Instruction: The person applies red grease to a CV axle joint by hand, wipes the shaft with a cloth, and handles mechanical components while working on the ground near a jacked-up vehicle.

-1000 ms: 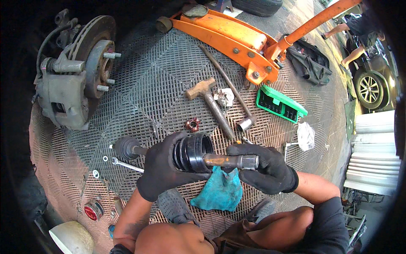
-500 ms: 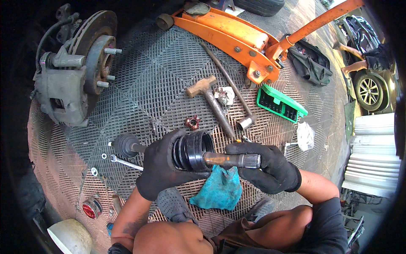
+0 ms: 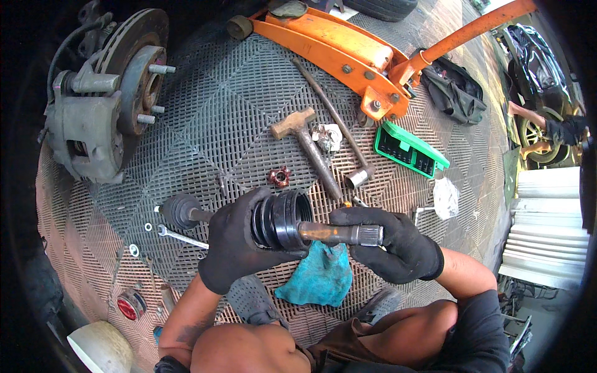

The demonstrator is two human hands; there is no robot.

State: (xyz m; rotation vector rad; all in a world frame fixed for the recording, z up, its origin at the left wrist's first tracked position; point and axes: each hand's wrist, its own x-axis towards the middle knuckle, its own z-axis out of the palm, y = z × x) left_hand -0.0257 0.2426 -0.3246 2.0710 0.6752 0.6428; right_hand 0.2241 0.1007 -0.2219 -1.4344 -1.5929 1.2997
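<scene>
Across my lap lies a drive shaft [image 3: 329, 234], its splined end pointing right and coming out of the wide mouth of a black ribbed rubber boot [image 3: 280, 217]. My left hand [image 3: 231, 242], in a black glove, is wrapped round the boot from the left. With fingers and thumb closed, my gloved right hand [image 3: 407, 252] holds the shaft near its splines. Beyond the left hand, the far end carries another black boot [image 3: 178, 211]. Beneath the shaft is a teal cloth [image 3: 320, 280]. A greasy reddish metal ring [image 3: 279, 177] sits on the grated floor [image 3: 211, 124].
A hammer [image 3: 314, 155], a long bar with a socket [image 3: 333, 109] and a green case [image 3: 407, 150] lie ahead. An orange floor jack [image 3: 336, 50] stands beyond them, a brake disc with caliper [image 3: 87, 137] at far left. A wrench [image 3: 180, 237] and red-topped tin [image 3: 131, 304] are left.
The view has shifted slightly. Both hands keep their grip on the boot and shaft, with almost no movement. At far right another person's arm has changed position by the car wheel.
</scene>
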